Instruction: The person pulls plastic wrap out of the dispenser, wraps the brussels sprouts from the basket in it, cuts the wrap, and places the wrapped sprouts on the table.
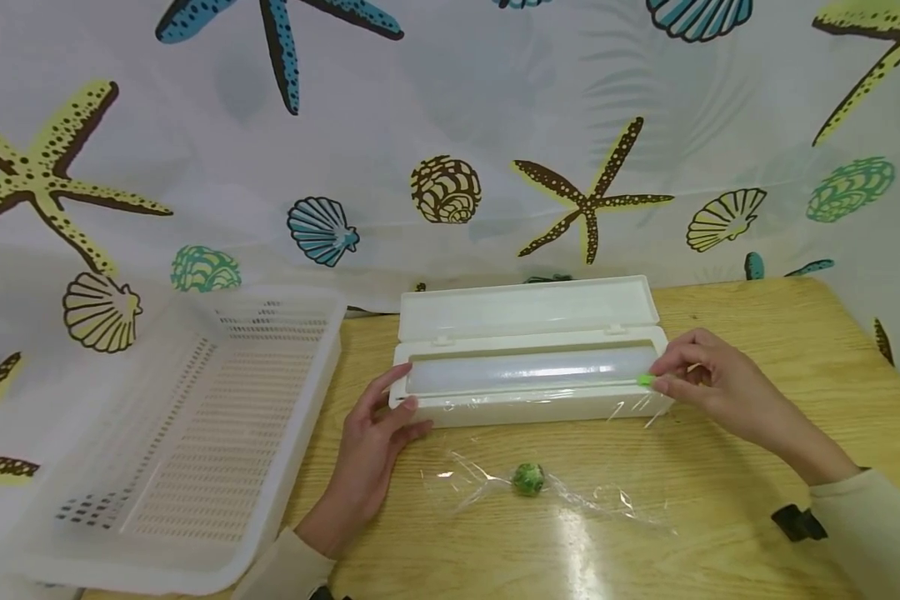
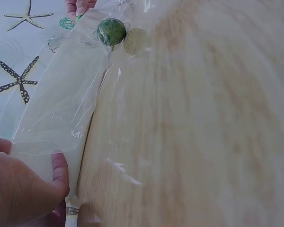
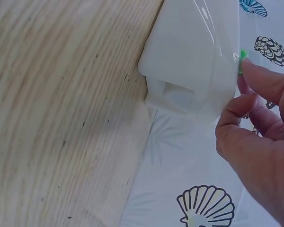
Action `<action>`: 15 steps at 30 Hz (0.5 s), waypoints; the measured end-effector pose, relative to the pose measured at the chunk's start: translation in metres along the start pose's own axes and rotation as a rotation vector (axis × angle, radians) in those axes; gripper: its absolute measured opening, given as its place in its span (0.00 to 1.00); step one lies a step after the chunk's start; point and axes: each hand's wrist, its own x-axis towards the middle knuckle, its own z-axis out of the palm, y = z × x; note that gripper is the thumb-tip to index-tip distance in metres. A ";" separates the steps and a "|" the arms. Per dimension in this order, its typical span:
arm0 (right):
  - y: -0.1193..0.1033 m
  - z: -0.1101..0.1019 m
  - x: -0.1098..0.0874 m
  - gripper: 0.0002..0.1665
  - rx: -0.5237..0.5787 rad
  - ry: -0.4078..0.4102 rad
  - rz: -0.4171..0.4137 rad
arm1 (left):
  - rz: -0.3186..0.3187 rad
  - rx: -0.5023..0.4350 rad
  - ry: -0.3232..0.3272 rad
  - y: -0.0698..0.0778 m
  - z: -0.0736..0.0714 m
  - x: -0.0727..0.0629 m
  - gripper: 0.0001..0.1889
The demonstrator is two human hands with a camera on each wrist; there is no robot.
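Cling-film dispenser point(image 1: 525, 337) open on the table point(image 1: 735, 317), our right hand point(image 1: 708, 375) pinching its green tab point(image 1: 645, 380), our left hand point(image 1: 371, 446) gripping its left end, thumb and fingers parted, green ball point(image 1: 527, 479) in front

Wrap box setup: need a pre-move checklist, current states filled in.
1. White box steadied: ok, left hand grips its left end.
2. Green tab in hand: ok, right hand pinches it at the box's right end.
3. Lid out of the way: ok, open behind the roll.
4. Clear film smooth: not ok, creases run out from both sides of the green ball.
5. Tab seated on the box edge: cannot tell, fingers partly cover it.
6. Ball fully enclosed by film: cannot tell, the film is too clear.
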 end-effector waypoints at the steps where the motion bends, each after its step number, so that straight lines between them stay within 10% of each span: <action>1: 0.001 0.000 0.000 0.02 0.010 -0.002 0.007 | 0.002 0.001 -0.001 0.000 0.000 0.000 0.28; 15: -0.001 -0.004 -0.001 0.03 0.020 -0.042 0.092 | -0.002 0.012 -0.004 0.000 -0.003 0.000 0.27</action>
